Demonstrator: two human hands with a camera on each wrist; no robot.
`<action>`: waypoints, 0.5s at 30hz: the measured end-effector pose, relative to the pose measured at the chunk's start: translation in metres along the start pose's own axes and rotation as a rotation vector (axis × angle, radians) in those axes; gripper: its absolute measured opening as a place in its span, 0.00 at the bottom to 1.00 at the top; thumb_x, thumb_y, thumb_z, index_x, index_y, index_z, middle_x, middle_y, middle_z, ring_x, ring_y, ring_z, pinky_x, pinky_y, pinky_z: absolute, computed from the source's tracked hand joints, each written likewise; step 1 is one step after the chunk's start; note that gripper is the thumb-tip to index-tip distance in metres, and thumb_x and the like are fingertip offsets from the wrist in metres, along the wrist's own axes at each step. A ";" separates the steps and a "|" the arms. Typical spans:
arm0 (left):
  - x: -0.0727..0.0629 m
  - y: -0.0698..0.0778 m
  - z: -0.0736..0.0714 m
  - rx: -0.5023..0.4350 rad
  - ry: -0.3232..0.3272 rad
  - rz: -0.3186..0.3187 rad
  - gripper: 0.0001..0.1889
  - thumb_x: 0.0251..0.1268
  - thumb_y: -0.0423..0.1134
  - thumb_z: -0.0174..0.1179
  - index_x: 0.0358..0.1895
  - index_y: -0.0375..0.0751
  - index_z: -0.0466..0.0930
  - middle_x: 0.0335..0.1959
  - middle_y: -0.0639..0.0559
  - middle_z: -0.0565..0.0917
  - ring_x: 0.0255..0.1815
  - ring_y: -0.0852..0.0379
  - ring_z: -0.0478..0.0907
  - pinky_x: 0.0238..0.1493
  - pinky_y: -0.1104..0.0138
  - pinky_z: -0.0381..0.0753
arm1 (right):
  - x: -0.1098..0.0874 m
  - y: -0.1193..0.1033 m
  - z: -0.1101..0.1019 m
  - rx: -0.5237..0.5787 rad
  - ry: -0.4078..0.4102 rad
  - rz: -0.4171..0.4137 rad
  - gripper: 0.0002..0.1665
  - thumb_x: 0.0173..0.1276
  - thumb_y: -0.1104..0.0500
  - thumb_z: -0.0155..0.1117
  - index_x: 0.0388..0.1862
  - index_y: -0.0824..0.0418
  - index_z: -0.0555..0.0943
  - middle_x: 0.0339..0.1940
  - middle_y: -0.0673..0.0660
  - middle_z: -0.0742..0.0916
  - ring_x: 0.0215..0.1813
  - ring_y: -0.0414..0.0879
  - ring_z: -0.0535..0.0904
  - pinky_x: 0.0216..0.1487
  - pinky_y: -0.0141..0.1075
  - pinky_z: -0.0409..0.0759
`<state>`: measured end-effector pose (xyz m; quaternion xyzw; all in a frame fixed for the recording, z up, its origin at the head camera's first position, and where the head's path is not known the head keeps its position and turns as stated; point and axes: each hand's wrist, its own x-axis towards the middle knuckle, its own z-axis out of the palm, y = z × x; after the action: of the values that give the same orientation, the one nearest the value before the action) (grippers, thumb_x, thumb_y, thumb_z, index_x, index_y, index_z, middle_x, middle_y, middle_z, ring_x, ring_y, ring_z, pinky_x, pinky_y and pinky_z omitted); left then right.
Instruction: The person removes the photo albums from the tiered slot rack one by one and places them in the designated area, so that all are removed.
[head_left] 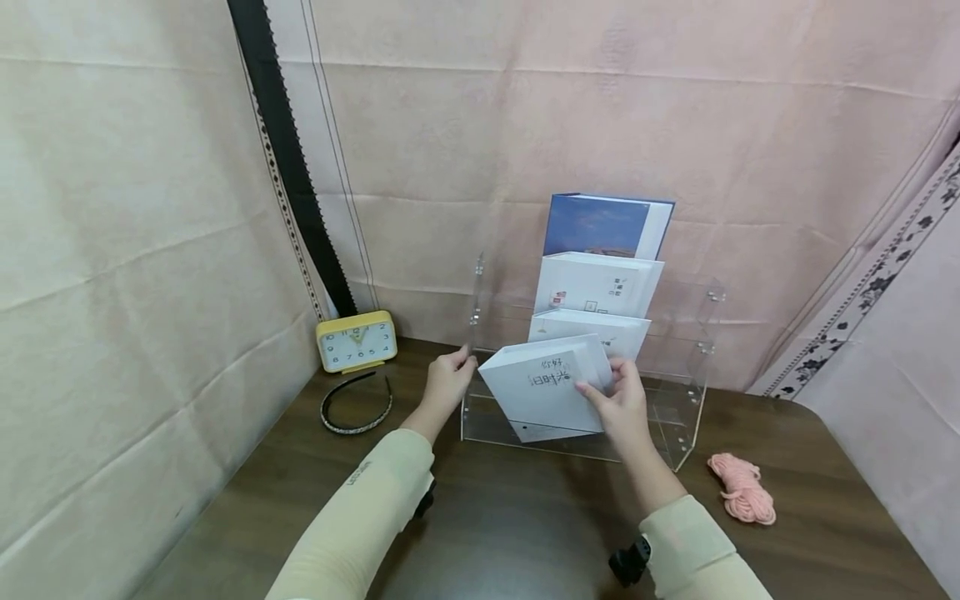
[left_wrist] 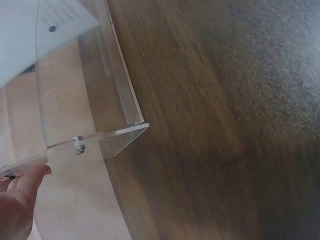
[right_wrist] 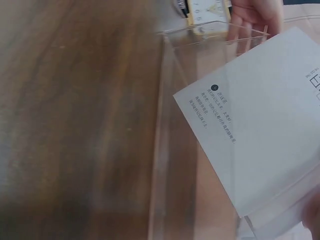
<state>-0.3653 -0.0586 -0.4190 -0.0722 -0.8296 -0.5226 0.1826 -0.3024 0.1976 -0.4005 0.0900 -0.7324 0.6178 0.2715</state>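
Observation:
My right hand (head_left: 621, 402) grips a white book (head_left: 547, 379) by its right edge, thumb on the front cover. The book is tilted at the lowest front tier of a clear acrylic rack (head_left: 697, 417), its lower corner behind the front panel. In the right wrist view, small dark print shows on the white book (right_wrist: 250, 120). My left hand (head_left: 447, 382) pinches the rack's left side panel; in the left wrist view the thumb of the left hand (left_wrist: 22, 197) lies along the clear edge near a metal screw. Behind stand two white books (head_left: 592, 279) and a blue one (head_left: 596, 225), stepped upward.
A yellow alarm clock (head_left: 357, 342) stands at the back left, with a dark headband (head_left: 356, 428) lying before it. Pink yarn (head_left: 742, 488) lies right of the rack on the brown wooden table (head_left: 517, 517). Pale curtains (head_left: 420, 125) hang behind and at the sides.

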 end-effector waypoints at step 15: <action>0.008 -0.004 -0.008 0.000 0.011 0.005 0.18 0.64 0.37 0.55 0.55 0.33 0.77 0.55 0.41 0.77 0.57 0.48 0.73 0.57 0.58 0.71 | 0.018 -0.042 -0.023 0.208 0.009 -0.017 0.22 0.58 0.75 0.63 0.46 0.63 0.66 0.38 0.57 0.81 0.42 0.47 0.80 0.40 0.35 0.81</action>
<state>-0.3722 -0.0676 -0.4159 -0.0713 -0.8283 -0.5228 0.1883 -0.2915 0.2138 -0.3531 0.1212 -0.6624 0.6885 0.2691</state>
